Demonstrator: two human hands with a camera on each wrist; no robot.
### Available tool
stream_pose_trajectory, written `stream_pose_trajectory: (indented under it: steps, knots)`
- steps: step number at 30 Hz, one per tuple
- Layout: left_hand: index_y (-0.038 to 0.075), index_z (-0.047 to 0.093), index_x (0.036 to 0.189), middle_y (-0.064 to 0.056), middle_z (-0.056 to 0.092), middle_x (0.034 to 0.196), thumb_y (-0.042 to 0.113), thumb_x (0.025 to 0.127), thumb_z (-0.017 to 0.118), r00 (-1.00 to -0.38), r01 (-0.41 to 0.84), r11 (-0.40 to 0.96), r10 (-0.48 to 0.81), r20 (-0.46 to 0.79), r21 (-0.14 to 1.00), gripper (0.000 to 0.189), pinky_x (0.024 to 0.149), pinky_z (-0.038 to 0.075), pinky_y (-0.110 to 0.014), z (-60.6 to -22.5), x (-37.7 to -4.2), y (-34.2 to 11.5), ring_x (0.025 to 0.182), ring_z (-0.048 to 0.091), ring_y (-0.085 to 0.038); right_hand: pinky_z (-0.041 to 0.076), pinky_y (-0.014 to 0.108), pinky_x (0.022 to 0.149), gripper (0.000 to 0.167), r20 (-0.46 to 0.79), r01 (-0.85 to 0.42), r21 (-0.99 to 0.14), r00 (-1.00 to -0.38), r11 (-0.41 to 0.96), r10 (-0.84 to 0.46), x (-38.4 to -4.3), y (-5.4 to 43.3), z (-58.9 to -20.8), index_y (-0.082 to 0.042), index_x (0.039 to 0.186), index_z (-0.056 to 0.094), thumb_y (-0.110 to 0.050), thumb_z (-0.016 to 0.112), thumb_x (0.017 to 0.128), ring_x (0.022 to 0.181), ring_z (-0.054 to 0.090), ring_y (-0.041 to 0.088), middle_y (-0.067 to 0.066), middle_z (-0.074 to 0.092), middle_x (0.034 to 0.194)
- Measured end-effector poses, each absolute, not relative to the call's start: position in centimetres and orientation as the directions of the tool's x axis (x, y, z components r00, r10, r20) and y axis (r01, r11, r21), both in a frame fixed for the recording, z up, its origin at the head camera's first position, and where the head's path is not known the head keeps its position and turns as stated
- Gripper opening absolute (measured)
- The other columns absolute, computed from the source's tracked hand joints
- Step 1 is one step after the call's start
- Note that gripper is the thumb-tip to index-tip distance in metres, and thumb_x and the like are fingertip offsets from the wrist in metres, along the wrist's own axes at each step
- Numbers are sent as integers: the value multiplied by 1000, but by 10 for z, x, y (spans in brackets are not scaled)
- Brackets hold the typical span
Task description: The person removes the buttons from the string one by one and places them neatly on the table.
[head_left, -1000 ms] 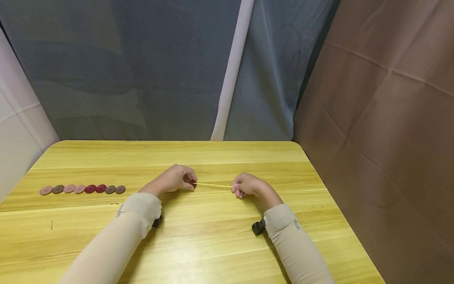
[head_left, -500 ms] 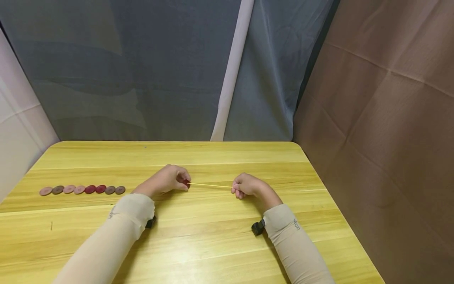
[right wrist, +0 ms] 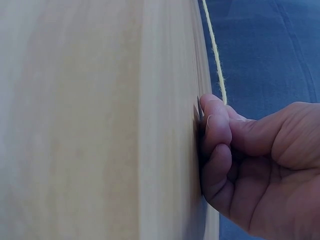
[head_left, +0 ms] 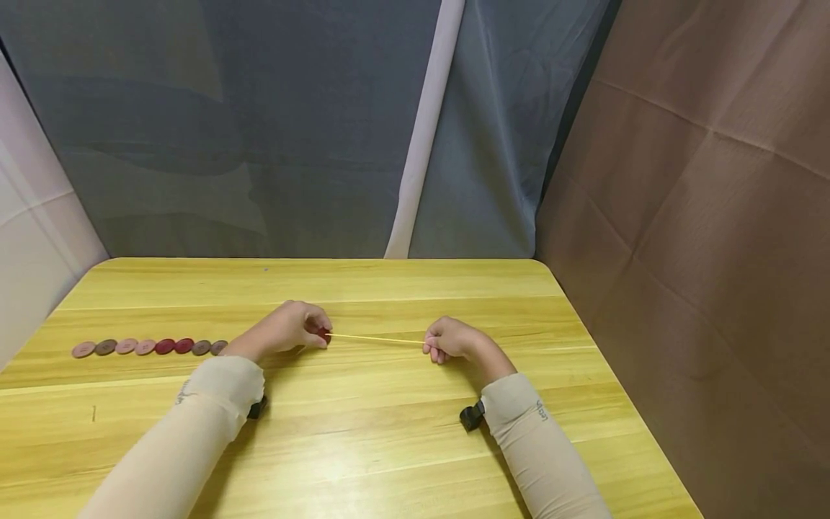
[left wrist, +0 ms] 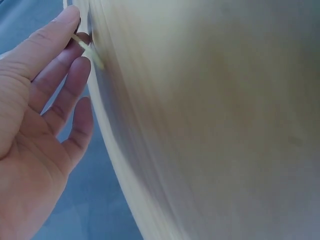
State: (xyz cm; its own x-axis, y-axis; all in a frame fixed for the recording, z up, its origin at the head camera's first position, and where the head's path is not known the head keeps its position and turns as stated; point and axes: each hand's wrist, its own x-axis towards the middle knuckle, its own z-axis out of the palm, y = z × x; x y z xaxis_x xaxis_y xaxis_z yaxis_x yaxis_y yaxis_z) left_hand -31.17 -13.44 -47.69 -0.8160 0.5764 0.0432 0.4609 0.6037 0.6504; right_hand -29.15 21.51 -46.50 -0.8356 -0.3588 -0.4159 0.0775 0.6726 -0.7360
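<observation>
Near the middle of the table, my left hand (head_left: 285, 329) pinches a dark red button (head_left: 326, 335) between thumb and fingertips. A thin yellow yarn (head_left: 379, 338) runs taut from this button across to my right hand (head_left: 454, 337), which grips its other end. In the left wrist view a short piece of yarn (left wrist: 90, 51) sticks out by the thumb, and most of the button is hidden by the fingers. The right wrist view shows the yarn (right wrist: 216, 55) rising from between thumb and curled fingers, close over the tabletop.
A row of several buttons lies on the left of the table (head_left: 389, 432): pink ones (head_left: 83, 349), brown ones (head_left: 202, 347) and dark red ones (head_left: 165, 347). My left wrist overlaps the row's right end. Grey cloth (head_left: 292, 144) hangs behind the table, brown cloth (head_left: 700, 252) on the right.
My left hand has slid leftward with the red button, so the yarn between the hands is longer. A short yarn tail now shows below the left hand. The right hand stays in place.
</observation>
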Motion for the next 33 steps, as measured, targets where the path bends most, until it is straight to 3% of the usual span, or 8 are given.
stream_pose_trajectory:
  steps: [9,22,28,33]
  knots:
    - [5,75,95,0,75,88,7,79,86,-816,462,594,575,53,659,19,74,53,-28,-477,-310,-150,83,68,-13,47,23,56,27,-413,74,-737,-836,672,-361,-292,216,-466,0,86,67,-3,48,106,59,55,14,5,60,66]
    - [8,75,96,3,73,91,10,81,85,-821,473,643,570,36,602,18,79,54,-36,-473,-305,-172,85,66,-13,48,24,59,27,-413,65,-726,-837,685,-359,-292,216,-467,0,88,67,-4,48,106,61,54,15,6,60,67]
    - [-1,72,109,-7,75,97,8,80,86,-817,493,640,574,61,589,33,83,56,-46,-471,-301,-180,89,70,-23,48,24,59,27,-410,57,-716,-841,696,-353,-291,216,-467,0,89,67,-4,47,106,61,54,15,6,60,68]
    - [3,74,105,-5,74,96,8,80,85,-827,489,663,559,59,567,27,82,56,-44,-471,-298,-189,87,67,-20,46,23,58,27,-405,46,-715,-841,698,-359,-291,215,-467,0,88,66,-4,47,106,60,53,14,5,59,67]
